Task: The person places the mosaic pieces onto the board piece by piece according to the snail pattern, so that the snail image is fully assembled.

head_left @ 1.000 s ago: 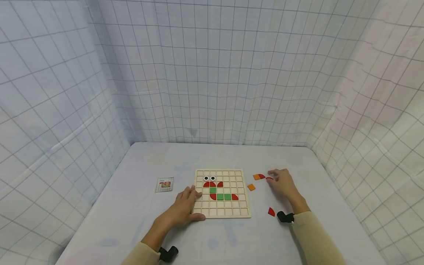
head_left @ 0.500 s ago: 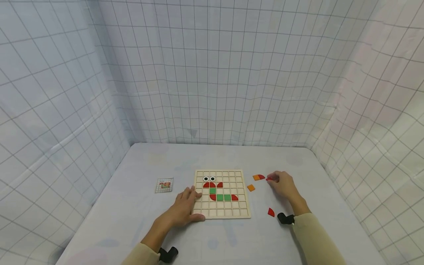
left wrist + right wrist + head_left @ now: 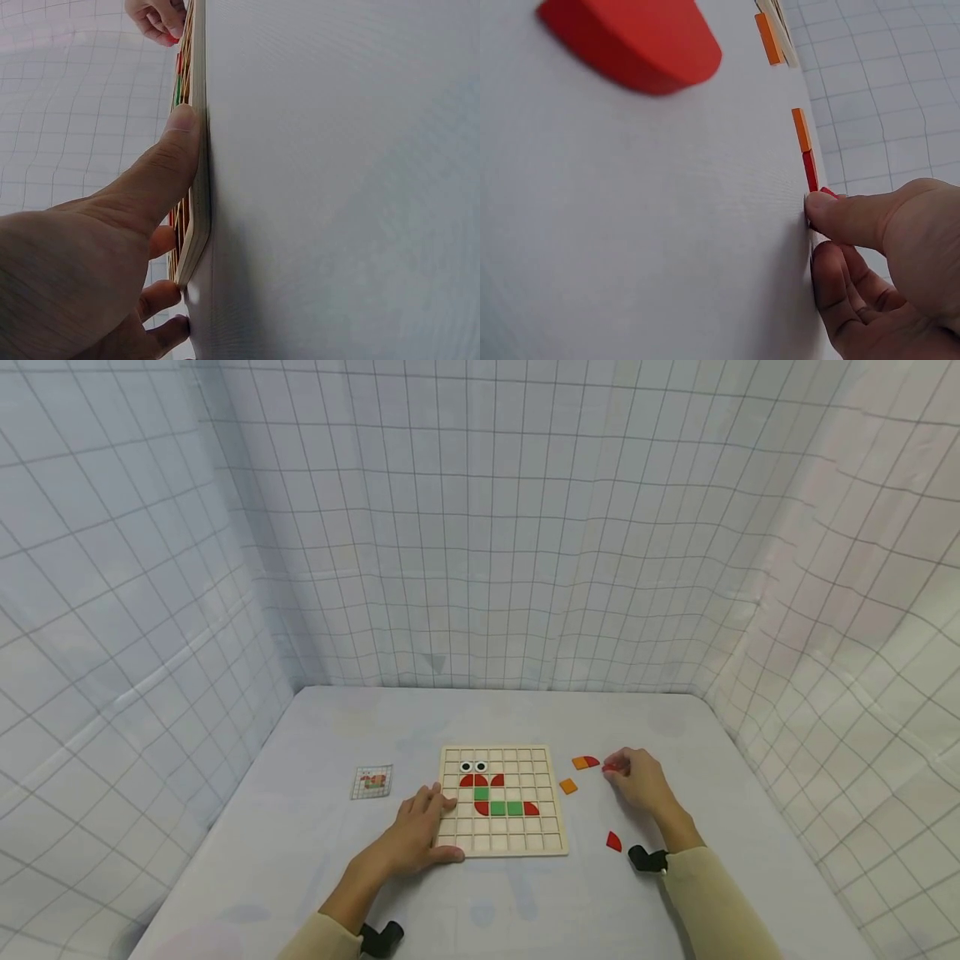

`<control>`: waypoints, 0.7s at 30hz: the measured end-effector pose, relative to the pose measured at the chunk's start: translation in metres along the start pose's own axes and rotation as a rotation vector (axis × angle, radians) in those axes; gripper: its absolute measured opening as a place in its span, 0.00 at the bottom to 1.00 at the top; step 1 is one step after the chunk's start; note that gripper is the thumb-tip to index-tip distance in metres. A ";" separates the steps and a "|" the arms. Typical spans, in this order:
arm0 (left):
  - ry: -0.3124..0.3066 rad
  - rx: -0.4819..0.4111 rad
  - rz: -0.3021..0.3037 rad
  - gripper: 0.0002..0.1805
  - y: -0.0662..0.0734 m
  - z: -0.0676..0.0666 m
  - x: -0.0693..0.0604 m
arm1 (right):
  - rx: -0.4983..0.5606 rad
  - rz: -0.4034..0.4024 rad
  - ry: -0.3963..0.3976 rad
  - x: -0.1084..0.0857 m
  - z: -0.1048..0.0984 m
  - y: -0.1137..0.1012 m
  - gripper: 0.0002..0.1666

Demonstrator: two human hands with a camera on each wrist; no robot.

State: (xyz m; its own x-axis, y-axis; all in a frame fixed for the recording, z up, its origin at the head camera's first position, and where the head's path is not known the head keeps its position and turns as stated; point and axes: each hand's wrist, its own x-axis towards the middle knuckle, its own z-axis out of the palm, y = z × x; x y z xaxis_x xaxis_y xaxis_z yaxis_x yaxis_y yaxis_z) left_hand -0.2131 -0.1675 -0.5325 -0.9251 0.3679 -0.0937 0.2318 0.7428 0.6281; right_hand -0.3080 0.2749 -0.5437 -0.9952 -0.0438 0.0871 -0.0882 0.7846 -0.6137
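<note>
My left hand [image 3: 416, 833] rests at the front left corner of a wooden grid board [image 3: 536, 839]. Its thumb lies along the front edge and its fingers spread over the left side. Set in the board are two eye discs [image 3: 481, 767], several red quarter-circle tiles [image 3: 531, 809] and several green square tiles [image 3: 514, 809]. Right of the board, my right hand [image 3: 637, 779] pinches a red quarter-circle tile [image 3: 829, 193] between thumb and fingers, low over the table. Fingers hide part of that tile.
Near the right hand lie an orange square tile touching a red quarter-circle [image 3: 592, 762], and another orange tile [image 3: 568, 787]. One more red quarter-circle [image 3: 614, 842] lies closer to me. A small picture card [image 3: 372, 782] sits left of the board. Gridded white sheets [image 3: 480, 568] surround the table.
My right hand's fingers have closed from a spread pose onto the red quarter-circle tile, which now sits pinched. The left hand and the board have stayed in place.
</note>
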 end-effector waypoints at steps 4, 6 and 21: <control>-0.003 0.004 -0.003 0.47 0.001 -0.001 0.000 | 0.018 0.012 0.006 -0.003 0.000 -0.002 0.07; -0.002 0.004 -0.003 0.46 0.002 -0.001 0.000 | 0.032 0.020 0.008 -0.005 0.001 -0.004 0.06; 0.002 0.006 0.012 0.48 -0.001 0.001 0.000 | 0.040 -0.018 0.064 -0.012 0.008 -0.015 0.08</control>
State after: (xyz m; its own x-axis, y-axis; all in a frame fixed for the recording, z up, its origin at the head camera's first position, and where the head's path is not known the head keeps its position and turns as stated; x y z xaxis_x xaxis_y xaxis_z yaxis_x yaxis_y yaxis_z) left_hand -0.2129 -0.1677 -0.5338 -0.9229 0.3757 -0.0842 0.2448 0.7414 0.6249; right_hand -0.2953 0.2587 -0.5420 -0.9890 -0.0169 0.1471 -0.1085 0.7585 -0.6426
